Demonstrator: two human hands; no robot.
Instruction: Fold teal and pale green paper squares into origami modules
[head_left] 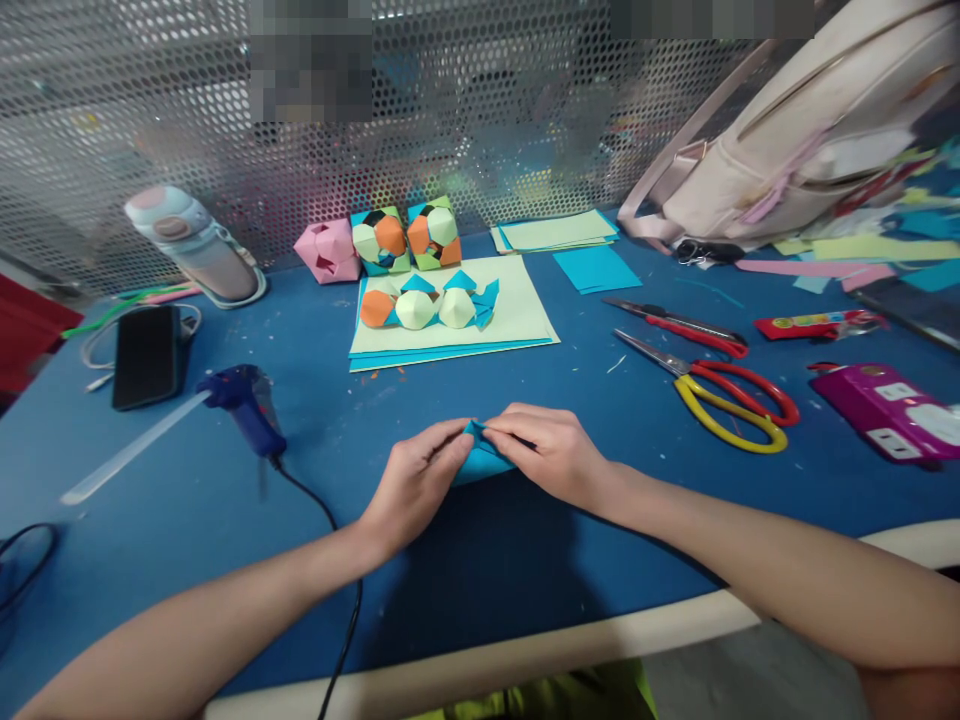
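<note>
My left hand [416,485] and my right hand [551,455] meet over the blue table [487,570], both pinched on a small folded piece of blue paper [480,458]. The fingertips of both hands press its upper fold, and the paper rests on the tabletop between them. Behind it lies a stack of pale green and blue paper sheets [517,320] bearing folded paper units in orange, white and blue [427,305]. Further back stand two finished multicoloured paper cubes [409,238] and a pink one [328,250].
A blue glue gun [244,400] with its cable lies to the left, beside a black phone [148,355] and a bottle [195,245]. To the right are red-and-yellow scissors [720,395], a second pair of scissors [686,327], a purple power strip [889,410] and a beige bag [810,130]. Perforated metal screen behind.
</note>
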